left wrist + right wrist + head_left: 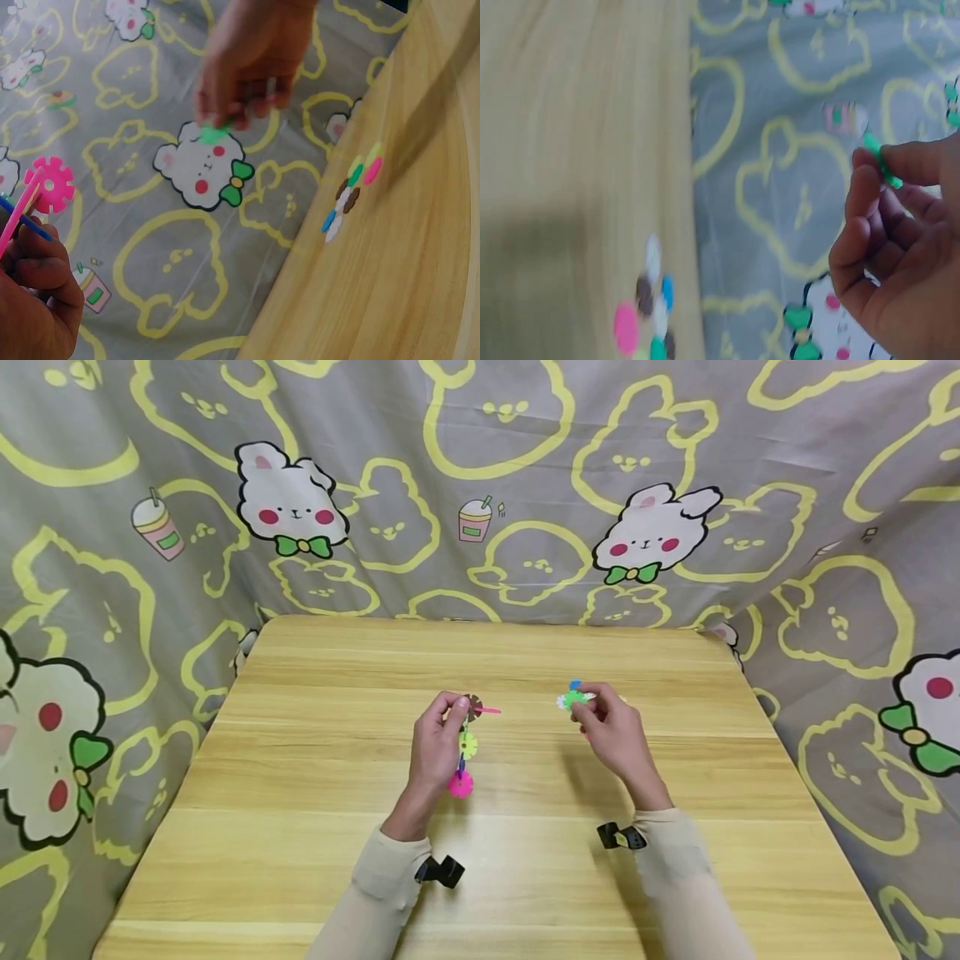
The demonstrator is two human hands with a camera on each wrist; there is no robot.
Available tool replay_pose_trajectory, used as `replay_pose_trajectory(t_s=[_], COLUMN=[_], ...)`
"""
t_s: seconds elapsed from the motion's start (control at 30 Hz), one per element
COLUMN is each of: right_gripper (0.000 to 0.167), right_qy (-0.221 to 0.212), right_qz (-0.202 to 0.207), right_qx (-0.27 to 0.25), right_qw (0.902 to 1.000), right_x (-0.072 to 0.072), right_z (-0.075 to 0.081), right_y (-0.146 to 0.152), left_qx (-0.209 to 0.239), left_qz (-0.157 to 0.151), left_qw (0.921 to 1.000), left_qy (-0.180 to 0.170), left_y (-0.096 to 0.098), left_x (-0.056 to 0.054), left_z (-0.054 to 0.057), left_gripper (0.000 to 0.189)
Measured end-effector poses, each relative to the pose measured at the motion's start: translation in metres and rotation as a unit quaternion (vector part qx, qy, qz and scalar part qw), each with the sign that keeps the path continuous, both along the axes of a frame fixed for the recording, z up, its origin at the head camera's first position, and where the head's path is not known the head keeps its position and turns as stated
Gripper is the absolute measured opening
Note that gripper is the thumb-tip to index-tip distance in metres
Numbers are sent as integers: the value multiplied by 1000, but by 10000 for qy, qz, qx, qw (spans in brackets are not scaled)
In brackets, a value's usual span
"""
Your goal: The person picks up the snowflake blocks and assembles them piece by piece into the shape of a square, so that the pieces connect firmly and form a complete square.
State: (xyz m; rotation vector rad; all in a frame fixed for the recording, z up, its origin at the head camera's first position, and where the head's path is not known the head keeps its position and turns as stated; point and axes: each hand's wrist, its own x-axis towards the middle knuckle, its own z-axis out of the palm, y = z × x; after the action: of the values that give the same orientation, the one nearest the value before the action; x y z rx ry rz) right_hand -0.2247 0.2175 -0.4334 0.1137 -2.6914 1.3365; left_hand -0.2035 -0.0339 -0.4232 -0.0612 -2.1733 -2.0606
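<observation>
With fingers curled, the left hand (435,743) grips a disc chain (468,745) while the right hand (618,733) pinches a green disc (576,698), seemingly mid-joining, which next calls for careful alignment.

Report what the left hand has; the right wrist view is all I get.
Observer: In the head view, the left hand grips a string of notched discs in several colors.
Operator: Give me the color at the end nearest the left sleeve.
Observer: Bright pink; that pink disc hangs below the yellow one in the head view.
Operator: Tell me whether the piece in the right hand touches that string.
Observer: It doesn't. The head view shows the green disc well apart from the string, with bare tabletop showing between the two hands.
</observation>
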Motion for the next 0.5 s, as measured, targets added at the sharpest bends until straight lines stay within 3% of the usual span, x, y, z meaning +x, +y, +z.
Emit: replay_pose_trajectory(t_s=[0.13,0.23,0.5], right_gripper=[24,23,17], right_qy=[262,298,272], right_qz=[521,874,1264], right_qx=[-558,-766,-591], right_qw=[9967,9928,9898], right_x=[6,11,15], right_z=[9,16,26], right_y=[-24,-39,-56], left_qx=[-55,-24,-134], left_qz=[32,57,74], left_qw=[10000,10000,9999], left_qy=[28,30,-67], left_y=[-1,-2,-2], left_x=[1,0,1], left_z=[0,-6,-6], left_gripper=[24,24,28])
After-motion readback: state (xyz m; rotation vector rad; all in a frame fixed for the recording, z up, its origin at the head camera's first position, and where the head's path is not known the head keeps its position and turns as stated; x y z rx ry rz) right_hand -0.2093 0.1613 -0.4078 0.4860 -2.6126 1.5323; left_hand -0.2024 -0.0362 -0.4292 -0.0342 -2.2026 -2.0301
